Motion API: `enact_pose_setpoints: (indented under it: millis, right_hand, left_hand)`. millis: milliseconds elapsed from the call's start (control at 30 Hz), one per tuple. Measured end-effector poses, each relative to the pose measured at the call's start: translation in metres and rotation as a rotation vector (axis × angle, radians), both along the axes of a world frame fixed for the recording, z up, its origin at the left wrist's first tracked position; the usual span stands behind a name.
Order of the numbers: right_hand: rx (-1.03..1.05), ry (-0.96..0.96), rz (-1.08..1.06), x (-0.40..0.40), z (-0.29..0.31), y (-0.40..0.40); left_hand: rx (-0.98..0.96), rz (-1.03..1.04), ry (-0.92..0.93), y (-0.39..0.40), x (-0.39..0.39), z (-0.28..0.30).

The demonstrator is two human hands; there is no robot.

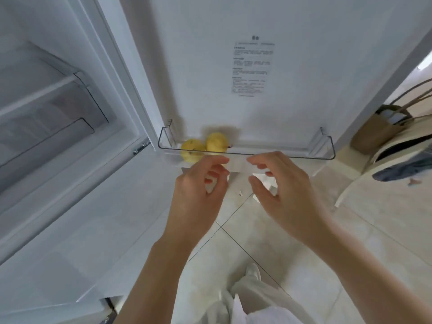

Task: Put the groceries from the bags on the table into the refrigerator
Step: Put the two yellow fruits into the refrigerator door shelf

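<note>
2 yellow fruits [205,146] sit in the door bin [327,155], at its 9 o'clock end. Left hand [198,190] and right hand [282,190] hover just beside it, apart, fingers loose, holding nothing. Placing looks done; next likely means fetching more from the bag [378,132] at 3 o'clock.

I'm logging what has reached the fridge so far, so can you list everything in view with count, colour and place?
Yellow fruits: two, yellow, side by side at the left end of the door bin.
Door bin: one, clear plastic, low on the open refrigerator door.
Printed label: one, dark text, on the door's inner face.
Refrigerator compartment: one, white with clear shelves, left; no groceries visible.
Woven bag: one, tan, far right on a pale surface.
Floor tiles: pale, below.
Left hand: one, open, empty, just below the bin.
Right hand: one, open, empty, beside it.
</note>
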State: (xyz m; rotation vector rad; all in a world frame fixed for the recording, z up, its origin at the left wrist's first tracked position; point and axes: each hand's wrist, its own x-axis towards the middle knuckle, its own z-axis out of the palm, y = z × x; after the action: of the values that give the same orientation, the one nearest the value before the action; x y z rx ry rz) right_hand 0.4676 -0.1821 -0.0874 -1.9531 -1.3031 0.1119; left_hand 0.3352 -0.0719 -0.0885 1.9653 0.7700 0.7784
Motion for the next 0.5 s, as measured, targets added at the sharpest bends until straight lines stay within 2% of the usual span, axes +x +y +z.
enact_pose_setpoints:
  millis: [300,500]
  right_hand:
    - [-0.229,0.120,-0.110,0.021,-0.047,-0.082]
    - [-0.299,0.157,-0.175,0.065,-0.068,-0.140]
  left_hand:
    - [-0.136,-0.230,0.259,-0.072,0.031,-0.060]
    - [-0.185,-0.341,0.316,-0.118,0.085,-0.085]
